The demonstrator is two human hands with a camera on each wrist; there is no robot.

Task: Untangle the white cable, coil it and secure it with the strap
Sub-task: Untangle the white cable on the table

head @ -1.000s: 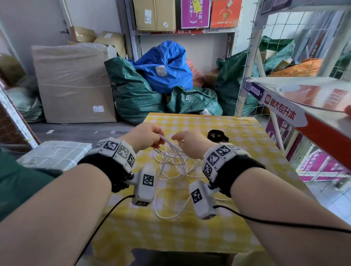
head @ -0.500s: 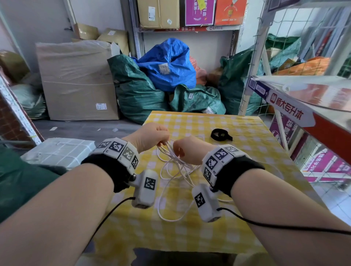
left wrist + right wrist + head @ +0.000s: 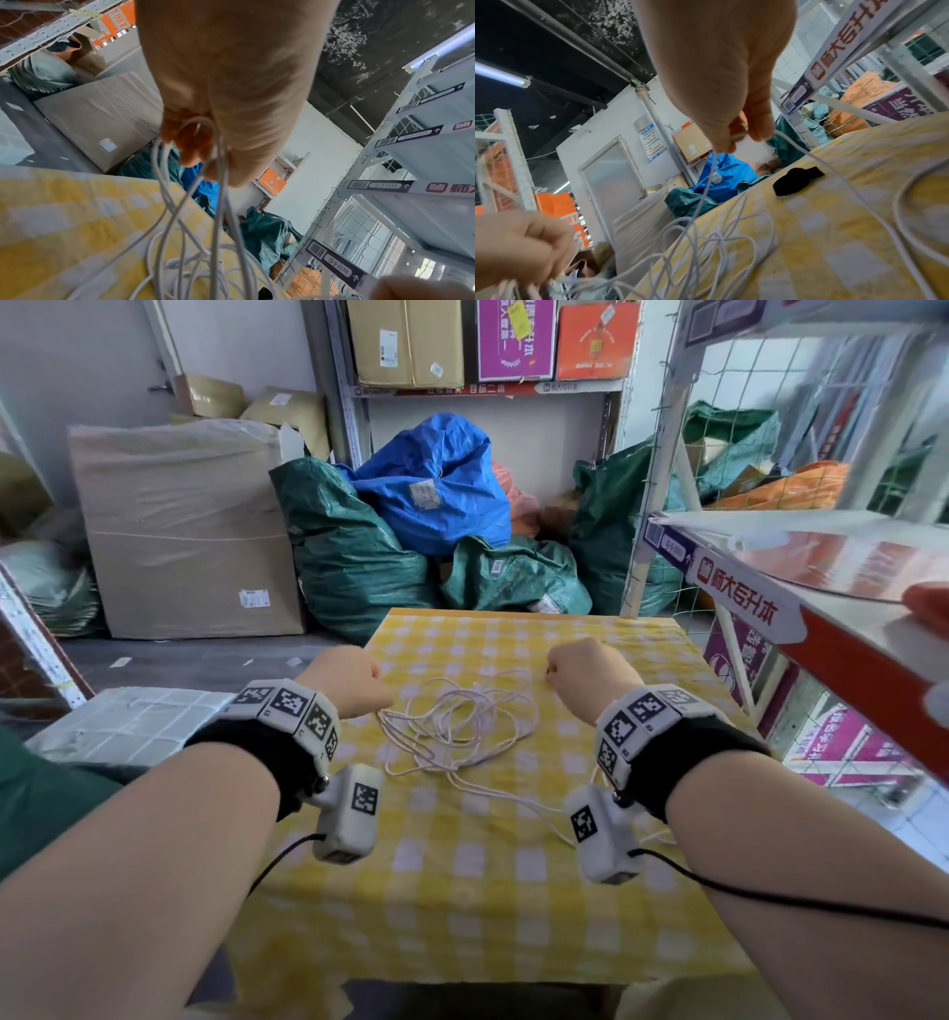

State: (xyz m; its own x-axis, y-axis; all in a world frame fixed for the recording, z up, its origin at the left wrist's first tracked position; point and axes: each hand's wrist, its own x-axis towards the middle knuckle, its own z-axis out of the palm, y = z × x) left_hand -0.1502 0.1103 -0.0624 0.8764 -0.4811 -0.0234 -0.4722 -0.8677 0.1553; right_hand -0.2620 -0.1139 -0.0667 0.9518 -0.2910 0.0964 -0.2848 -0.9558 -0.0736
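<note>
A thin white cable (image 3: 462, 726) lies in a loose tangle on the yellow checked tablecloth (image 3: 462, 875), spread between my two hands. My left hand (image 3: 354, 680) grips several strands at the tangle's left side; the left wrist view shows loops of the cable (image 3: 200, 182) running through its curled fingers. My right hand (image 3: 585, 670) pinches one strand of the cable (image 3: 706, 192) between thumb and fingertips at the right. The black strap (image 3: 795, 182) lies on the cloth beyond my right hand; the head view hides it behind that hand.
A metal shelf rack (image 3: 770, 588) with a red edge stands close on the right of the table. Green and blue sacks (image 3: 436, 490) and a wrapped cardboard box (image 3: 185, 526) are piled behind the table's far edge. A white package (image 3: 128, 726) lies at the left.
My hands have drawn apart, left going left and right going right, spreading the cable tangle out wide and lower over the cloth. The strap is now hidden behind my right hand in the head view.
</note>
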